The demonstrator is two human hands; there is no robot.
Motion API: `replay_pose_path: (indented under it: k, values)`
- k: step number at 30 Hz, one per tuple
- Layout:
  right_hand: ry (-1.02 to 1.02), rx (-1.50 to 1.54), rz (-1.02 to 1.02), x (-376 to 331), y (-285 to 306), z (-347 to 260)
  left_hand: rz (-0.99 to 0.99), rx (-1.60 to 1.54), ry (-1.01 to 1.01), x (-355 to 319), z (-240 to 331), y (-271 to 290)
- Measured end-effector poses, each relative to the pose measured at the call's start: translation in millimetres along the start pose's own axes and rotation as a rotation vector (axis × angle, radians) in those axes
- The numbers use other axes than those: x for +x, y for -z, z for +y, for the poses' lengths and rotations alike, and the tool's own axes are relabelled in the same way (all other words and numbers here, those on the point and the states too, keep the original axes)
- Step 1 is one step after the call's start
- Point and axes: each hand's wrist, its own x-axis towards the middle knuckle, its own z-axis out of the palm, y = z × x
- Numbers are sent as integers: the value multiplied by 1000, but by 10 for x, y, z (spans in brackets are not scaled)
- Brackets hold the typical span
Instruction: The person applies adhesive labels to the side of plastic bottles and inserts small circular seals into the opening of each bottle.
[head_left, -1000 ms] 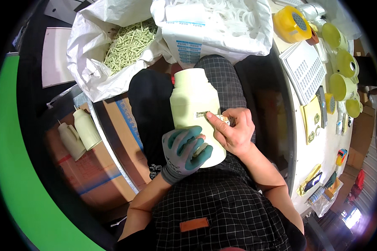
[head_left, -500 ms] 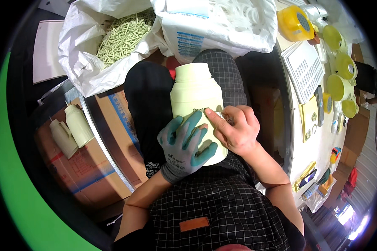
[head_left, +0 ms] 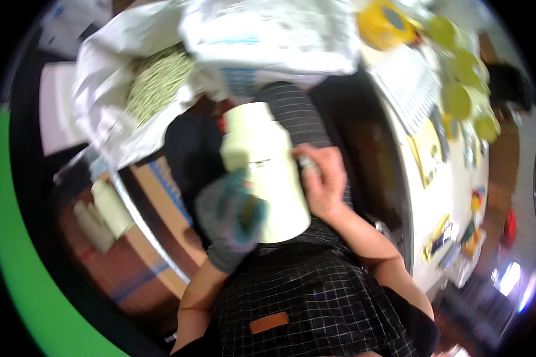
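Note:
A pale yellow-green vacuum flask body [head_left: 274,196] lies across my lap, its narrower neck pointing away from me. Dark printing marks its side. My left hand [head_left: 232,211], in a grey and green glove, is at the flask's left side; motion smears its fingers, so their grip is unclear. Bare, my right hand [head_left: 323,181] is by the flask's right side with fingers curled in. A small whitish-grey bit shows between thumb and forefinger, too blurred to name.
White sacks stand ahead, one with pale green sticks [head_left: 159,86]. Two pale flasks [head_left: 111,208] rest on cardboard at left. The right-hand table [head_left: 402,169] carries a printed sheet [head_left: 408,83], a yellow container [head_left: 382,25] and several yellow-green cup-shaped parts [head_left: 458,102].
My left hand has slid off the flask's front to its left side. My right forefinger has left the printing, and that hand has drawn to the right edge. The whole view has shifted.

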Motion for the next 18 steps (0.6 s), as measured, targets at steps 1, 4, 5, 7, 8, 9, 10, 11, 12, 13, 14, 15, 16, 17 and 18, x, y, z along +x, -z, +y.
replay_pose_path:
  k: [1, 4, 5, 7, 8, 9, 10, 11, 12, 13, 14, 15, 16, 17, 18]
  values:
    - [-27, 35, -8, -21, -53, -149, 73, 7, 25, 159, -105, 19]
    - [106, 249, -66, -134, -249, -309, 182, -316, 397, 854, -224, 50]
    - [62, 311, -203, 37, -133, -614, -31, -452, 496, 911, -567, 70]
    - [-10, 496, -200, -61, 26, -588, -351, -701, 550, 1069, -851, 2]
    - [-119, 590, -188, -107, 161, -600, -422, -813, 529, 1111, -863, 69]
    - [-245, 727, -76, -155, 257, -600, -426, -775, 411, 1049, -1092, 77]
    - [-296, 558, 7, -92, 493, -566, -412, -968, 475, 1010, -1141, 19]
    - [-282, 321, 173, -129, 646, -385, -480, -790, 471, 1043, -1156, -50]
    - [-503, 334, 224, -186, 876, -208, -535, -605, 463, 1082, -1160, -96]
    - [-719, 429, 307, -269, 1175, -4, -490, -273, 330, 1136, -1058, -235]
    - [-700, 528, 442, -308, 1411, 227, -404, 68, 201, 1183, -918, -264]
    - [-792, 547, 511, -387, 1723, 417, -288, 483, 70, 1225, -802, -223]
    - [-761, 342, 620, -666, 2111, 652, -205, 454, -125, 1353, -656, -415]
    - [-638, -59, 616, -852, 2454, 966, -235, 228, -90, 1478, -347, -464]
    - [-703, -114, 696, -943, 2726, 1146, -267, 7, -46, 1569, 18, -559]
